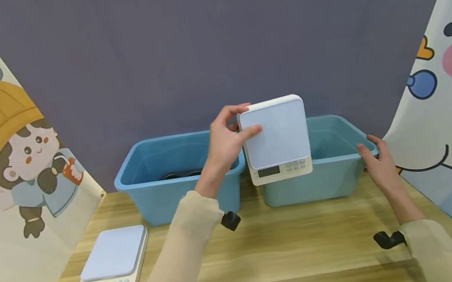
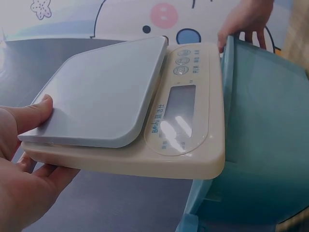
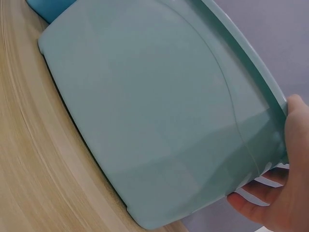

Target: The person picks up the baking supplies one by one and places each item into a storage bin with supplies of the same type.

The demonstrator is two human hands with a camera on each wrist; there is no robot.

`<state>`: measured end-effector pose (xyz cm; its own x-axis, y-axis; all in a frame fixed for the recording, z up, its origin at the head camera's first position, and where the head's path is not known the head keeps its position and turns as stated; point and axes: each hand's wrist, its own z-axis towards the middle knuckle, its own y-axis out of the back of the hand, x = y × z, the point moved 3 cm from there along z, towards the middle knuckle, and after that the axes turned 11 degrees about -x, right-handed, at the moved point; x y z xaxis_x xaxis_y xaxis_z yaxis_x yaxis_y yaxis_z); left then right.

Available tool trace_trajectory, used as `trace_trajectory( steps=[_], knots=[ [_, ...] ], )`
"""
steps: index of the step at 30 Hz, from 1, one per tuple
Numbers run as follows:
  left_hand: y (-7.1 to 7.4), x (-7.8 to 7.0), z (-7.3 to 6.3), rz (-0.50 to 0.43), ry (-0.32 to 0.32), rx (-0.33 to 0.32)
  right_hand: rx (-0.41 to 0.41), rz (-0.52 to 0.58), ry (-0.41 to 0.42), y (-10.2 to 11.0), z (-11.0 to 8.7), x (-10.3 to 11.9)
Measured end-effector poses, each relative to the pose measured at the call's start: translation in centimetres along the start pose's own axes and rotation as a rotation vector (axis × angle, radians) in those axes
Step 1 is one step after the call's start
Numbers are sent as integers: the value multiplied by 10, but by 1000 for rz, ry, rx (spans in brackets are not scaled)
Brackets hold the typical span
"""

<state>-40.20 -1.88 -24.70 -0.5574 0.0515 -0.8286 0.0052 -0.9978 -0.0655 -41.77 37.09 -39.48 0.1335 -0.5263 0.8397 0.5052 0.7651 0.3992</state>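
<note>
My left hand (image 1: 225, 138) holds a white digital kitchen scale (image 1: 277, 140) by one edge, thumb on its pale weighing plate and fingers beneath. The scale is tilted up, its display facing me, above the front rim of the grey-green bin (image 1: 305, 187). In the left wrist view the scale's display (image 2: 179, 108) and buttons lie beside the bin's rim. My right hand (image 1: 379, 160) grips the bin's right end, with the thumb at the rim and fingers around the outside, as the right wrist view shows. The inside of that bin is partly hidden behind the scale.
A second kitchen scale (image 1: 112, 255) lies flat on the wooden table (image 1: 272, 258) at the left. Left of the grey-green bin stands a blue bin (image 1: 185, 195) with dark round items (image 1: 171, 176) inside. A grey back panel (image 1: 209, 39) and cartoon-printed side panels enclose the table.
</note>
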Motion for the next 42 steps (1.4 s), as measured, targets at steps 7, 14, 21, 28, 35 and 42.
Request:
trace_trajectory(
  steps=[7, 14, 21, 28, 35, 42],
  knots=[
    [-14, 0, 14, 10, -1, -17, -29, 23, -4, 1, -4, 7],
    [-23, 1, 21, -18, -30, -36, -37, 23, -11, -2, -2, 2],
    [-35, 6, 28, -48, -29, -30, -41, 34, -16, 0, -3, 3],
    [-42, 13, 37, -13, -33, -64, -57, 32, -19, 1, -2, 4],
    [-45, 21, 45, 38, -31, -62, -71, 17, 0, -2, -1, 4],
    [-51, 42, 44, 94, 26, -23, -71, -1, 6, -2, -3, 3]
  ],
)
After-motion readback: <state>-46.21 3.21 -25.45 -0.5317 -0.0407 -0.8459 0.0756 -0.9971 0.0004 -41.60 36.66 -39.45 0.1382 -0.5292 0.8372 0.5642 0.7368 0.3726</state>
